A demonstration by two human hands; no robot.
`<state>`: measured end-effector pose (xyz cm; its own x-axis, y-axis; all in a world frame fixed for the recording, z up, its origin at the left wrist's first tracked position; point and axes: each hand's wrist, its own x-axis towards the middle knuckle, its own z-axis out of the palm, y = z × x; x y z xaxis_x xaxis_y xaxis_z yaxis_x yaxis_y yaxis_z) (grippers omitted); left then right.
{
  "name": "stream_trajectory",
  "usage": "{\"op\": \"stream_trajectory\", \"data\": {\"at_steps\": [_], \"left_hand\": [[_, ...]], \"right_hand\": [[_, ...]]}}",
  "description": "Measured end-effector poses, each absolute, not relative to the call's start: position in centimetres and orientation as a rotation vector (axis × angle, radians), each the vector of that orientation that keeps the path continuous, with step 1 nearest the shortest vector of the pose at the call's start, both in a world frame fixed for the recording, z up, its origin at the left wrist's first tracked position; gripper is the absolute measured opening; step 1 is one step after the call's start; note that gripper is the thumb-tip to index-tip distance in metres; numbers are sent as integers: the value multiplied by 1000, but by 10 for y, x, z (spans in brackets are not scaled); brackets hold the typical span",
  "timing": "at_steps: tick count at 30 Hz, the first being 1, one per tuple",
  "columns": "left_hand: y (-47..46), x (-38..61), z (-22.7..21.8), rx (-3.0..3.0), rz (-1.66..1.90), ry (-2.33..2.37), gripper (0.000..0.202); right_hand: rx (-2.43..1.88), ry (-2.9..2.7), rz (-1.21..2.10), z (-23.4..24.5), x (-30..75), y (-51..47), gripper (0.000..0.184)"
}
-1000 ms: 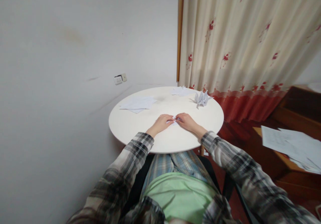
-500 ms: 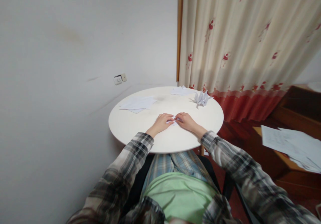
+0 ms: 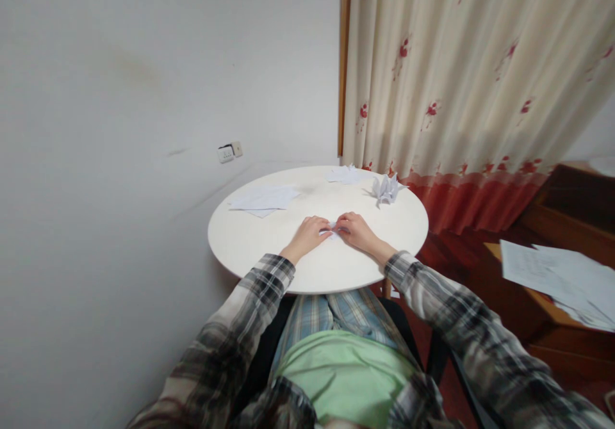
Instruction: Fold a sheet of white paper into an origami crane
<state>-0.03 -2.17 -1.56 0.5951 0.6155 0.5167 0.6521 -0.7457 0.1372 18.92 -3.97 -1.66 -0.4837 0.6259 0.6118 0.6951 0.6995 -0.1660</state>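
Both my hands rest on the round white table point(image 3: 250, 243), fingertips meeting over a small folded white paper point(image 3: 332, 228). My left hand point(image 3: 310, 232) has its fingers curled and pressed onto the paper's left side. My right hand point(image 3: 353, 229) pinches its right side. Most of the paper is hidden beneath my fingers. A folded paper figure point(image 3: 387, 189) with pointed wings stands at the table's far right, out of reach of both hands.
Flat white sheets point(image 3: 264, 198) lie at the table's far left, and more crumpled paper point(image 3: 346, 174) at the far edge. A flowered curtain point(image 3: 456, 83) hangs behind. A wooden desk with loose papers point(image 3: 557, 278) stands to the right. A wall socket point(image 3: 229, 151) is on the left wall.
My hands have barely moved; the fingers shifted slightly on the small paper, and my right hand edged a little farther up the table.
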Motion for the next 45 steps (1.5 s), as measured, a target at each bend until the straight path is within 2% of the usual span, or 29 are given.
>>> {"op": "stream_trajectory", "data": {"at_steps": [8, 14, 36, 45], "left_hand": [[-27, -1, -13, -2794, -918, -1247, 23], [-26, -2, -13, -2812, -833, -1196, 13], [-25, 1, -12, -2841, -880, -1204, 19], [-23, 2, -12, -2820, -770, -1220, 22]], "right_hand": [[-1038, -2246, -88, -14, 188, -41, 15], [-1068, -2262, -69, -12, 187, -44, 16], [-1104, -2252, 44, -9, 185, -50, 17], [-1099, -2265, 18, -17, 187, -42, 20]]}}
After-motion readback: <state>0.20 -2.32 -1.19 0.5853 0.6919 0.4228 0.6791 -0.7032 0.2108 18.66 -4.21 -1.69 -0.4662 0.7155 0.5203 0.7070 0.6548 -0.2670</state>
